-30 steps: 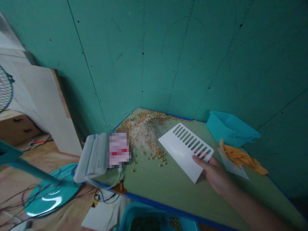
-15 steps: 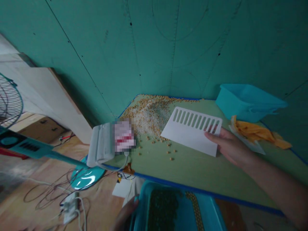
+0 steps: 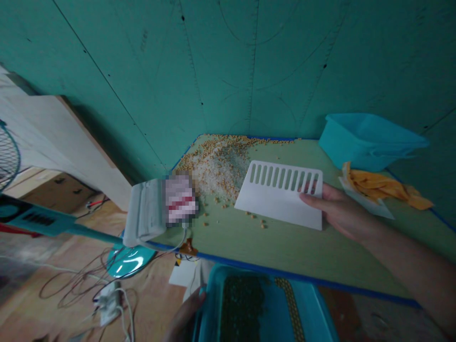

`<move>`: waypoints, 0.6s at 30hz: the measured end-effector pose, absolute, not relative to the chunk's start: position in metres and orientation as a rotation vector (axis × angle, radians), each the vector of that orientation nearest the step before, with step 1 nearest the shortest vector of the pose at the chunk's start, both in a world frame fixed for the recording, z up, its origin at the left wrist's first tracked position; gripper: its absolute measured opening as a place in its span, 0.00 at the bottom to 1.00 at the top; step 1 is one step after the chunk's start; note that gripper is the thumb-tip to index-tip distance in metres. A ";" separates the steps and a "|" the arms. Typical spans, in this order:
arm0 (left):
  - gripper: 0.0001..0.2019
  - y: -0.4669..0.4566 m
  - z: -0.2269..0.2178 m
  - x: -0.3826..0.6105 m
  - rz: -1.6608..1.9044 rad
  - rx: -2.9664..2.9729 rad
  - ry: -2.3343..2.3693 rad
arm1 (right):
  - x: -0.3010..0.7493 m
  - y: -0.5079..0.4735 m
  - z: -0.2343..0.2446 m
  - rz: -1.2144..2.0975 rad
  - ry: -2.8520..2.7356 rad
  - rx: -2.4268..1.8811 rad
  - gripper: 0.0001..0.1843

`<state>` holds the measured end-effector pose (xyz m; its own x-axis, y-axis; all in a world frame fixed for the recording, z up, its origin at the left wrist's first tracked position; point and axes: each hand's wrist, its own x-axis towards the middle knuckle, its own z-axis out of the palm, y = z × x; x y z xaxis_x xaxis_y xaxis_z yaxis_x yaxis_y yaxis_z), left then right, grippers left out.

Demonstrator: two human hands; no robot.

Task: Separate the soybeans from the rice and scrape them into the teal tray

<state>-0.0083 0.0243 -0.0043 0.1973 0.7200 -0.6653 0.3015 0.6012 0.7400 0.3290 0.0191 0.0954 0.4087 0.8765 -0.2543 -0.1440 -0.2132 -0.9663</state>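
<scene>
Wall [image 3: 285, 71]: dull green flat panels with dark seams and pencil-like marks.
Surface [image 3: 285, 254]: pale green, smooth, edged in blue, pushed up to the wall.
Scraper [image 3: 270, 202]: a thin white panel with a row of upright slots along its top, tilted over the middle of the surface, just right of the heap. Whether its lower edge touches down is unclear.
Handling: it looks light, stiff and perhaps slippery, like plastic; the slotted right end seems the natural place to hold.
Right hand [image 3: 329, 206]: closed on the Scraper's right end, thumb across the front, fingers behind and partly visible through the slots.
Left hand [image 3: 187, 313]: at the left rim of the tray; its grip cannot be told.
Tray [image 3: 276, 316]: glossy blue, below the near edge, with a dark green mass and a tan strip of grains inside; likely weightier than the Scraper.
Heap [image 3: 224, 166]: loose tan grains mixed with whitish, translucent bits; strays [image 3: 262, 226] lie nearer.
Bin [image 3: 352, 142]: blue, hollow, smooth-sided, far right.
Cloth [image 3: 377, 185]: orange, soft, crumpled, beside the Bin.
</scene>
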 end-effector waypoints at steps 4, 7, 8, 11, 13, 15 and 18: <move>0.08 0.025 -0.005 -0.009 0.402 0.893 1.405 | 0.333 0.018 0.089 1.110 -0.723 -1.477 0.16; 0.05 0.023 -0.005 -0.009 0.441 0.838 1.408 | 0.335 0.017 0.087 1.132 -0.740 -1.488 0.15; 0.05 0.022 -0.005 -0.009 0.457 0.818 1.406 | 0.335 0.017 0.087 1.135 -0.740 -1.503 0.15; 0.07 0.017 -0.007 -0.007 0.510 0.753 1.397 | 0.333 0.015 0.091 1.178 -0.774 -1.535 0.15; 0.07 0.015 -0.009 -0.006 0.544 0.710 1.390 | 0.332 0.014 0.094 1.221 -0.816 -1.534 0.15; 0.04 0.014 -0.013 -0.004 0.573 0.671 1.380 | 0.331 0.013 0.097 1.241 -0.859 -1.542 0.14; 0.03 0.013 -0.017 -0.001 0.623 0.607 1.343 | 0.329 0.011 0.099 1.223 -0.910 -1.619 0.13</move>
